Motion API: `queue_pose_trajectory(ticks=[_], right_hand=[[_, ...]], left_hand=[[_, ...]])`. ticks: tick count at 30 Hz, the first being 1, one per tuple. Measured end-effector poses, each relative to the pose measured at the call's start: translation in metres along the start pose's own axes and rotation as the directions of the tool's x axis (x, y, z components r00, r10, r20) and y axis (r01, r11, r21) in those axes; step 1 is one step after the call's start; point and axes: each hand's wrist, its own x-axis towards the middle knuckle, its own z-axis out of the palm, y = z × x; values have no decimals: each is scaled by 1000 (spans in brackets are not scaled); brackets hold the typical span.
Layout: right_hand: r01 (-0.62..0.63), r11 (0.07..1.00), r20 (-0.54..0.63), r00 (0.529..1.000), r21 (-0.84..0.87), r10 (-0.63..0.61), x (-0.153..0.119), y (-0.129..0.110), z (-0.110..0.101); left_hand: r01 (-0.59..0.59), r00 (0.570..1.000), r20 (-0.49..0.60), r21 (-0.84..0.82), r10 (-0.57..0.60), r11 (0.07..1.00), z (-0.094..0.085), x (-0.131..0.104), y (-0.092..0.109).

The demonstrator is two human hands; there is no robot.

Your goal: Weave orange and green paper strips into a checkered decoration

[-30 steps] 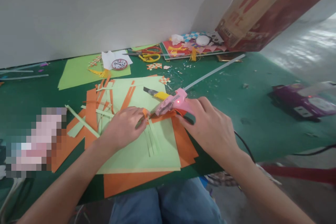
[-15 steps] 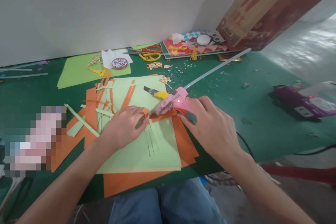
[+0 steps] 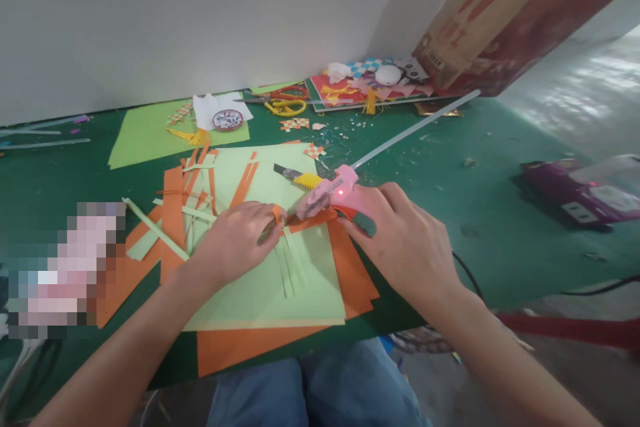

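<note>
"That glue stick (image 3: 415, 130) swung slightly farther right."

"Yet work seems held at 1 spot: right hand (image 3: 407, 240) gripping the glue gun (image 3: 327, 193), left hand (image 3: 240, 240) pinching an orange piece (image 3: 278, 215) over the near green sheet (image 3: 320, 293)."

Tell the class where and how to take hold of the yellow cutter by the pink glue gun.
The cutter is probably best pinched by its yellow handle, from above and the far side. Its dark end, seemingly the blade, points left, so avoid it; the pink glue gun hides the handle's right end, and the right hand occupies the near right side.
</note>
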Motion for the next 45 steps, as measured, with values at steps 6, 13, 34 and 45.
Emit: queue_pose_trajectory(ticks=[6, 13, 34, 45], right_hand=[[14, 999, -48, 999, -29, -15, -1, -1, 1], [-48, 999, -21, 999, 8, 48, -2, 3, 0], [-256, 961, 15, 967, 103, 256, -8, 31, -12], [-293, 955, 0, 956, 53, 293, -10, 40, -16]], left_hand=[[159, 979, 145, -121, -141, 980, -9, 2, 4], [234, 963, 158, -88, -218, 968, -7, 5, 11], [105, 988, 71, 344, -138, 933, -2, 15, 35], [147, 982, 64, 308, -175, 940, -2, 13, 33]])
